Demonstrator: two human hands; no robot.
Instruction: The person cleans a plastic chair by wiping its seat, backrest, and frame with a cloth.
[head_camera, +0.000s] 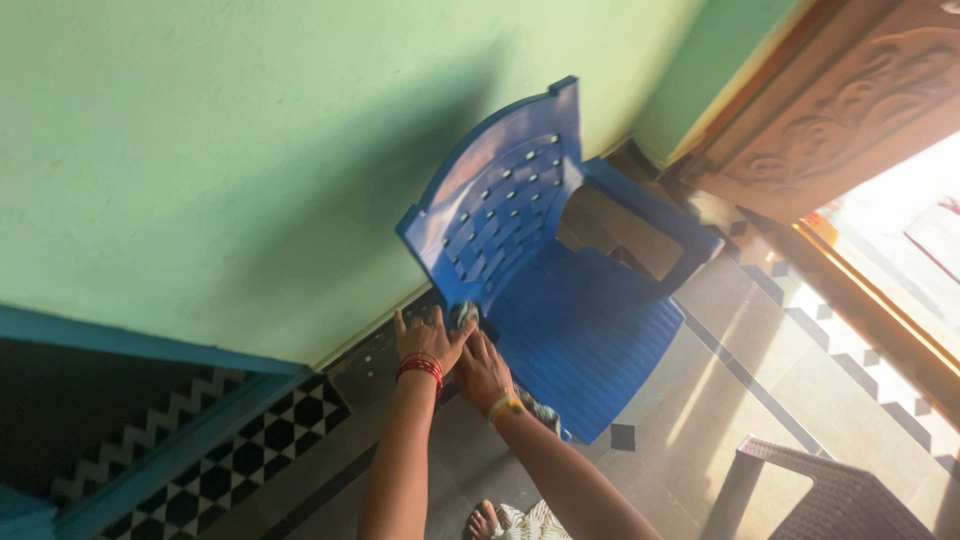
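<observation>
A small dark cloth is pinched at the near-left corner of a blue plastic chair, right where the slotted backrest meets the seat. The cloth is gripped by the left hand, thumb & fingers closed on it, other fingers spread against the chair's armrest edge; red bangles are worn on that wrist. The right hand is laid just beside the left, touching it, palm down on the seat's front-left edge; whether it's clenched on anything can't be told, as fingers are partly hidden. A yellow band is seen on the right wrist.

The chair is set against a pale green wall, backrest to the wall, seat toward the grey tiled floor. A carved wooden door is seen upper right, w/ sunlight coming in below it. A dark wicker stool is near the lower right corner. A blue-framed black & white checked panel is at lower left. A foot in a sandal is visible at bottom.
</observation>
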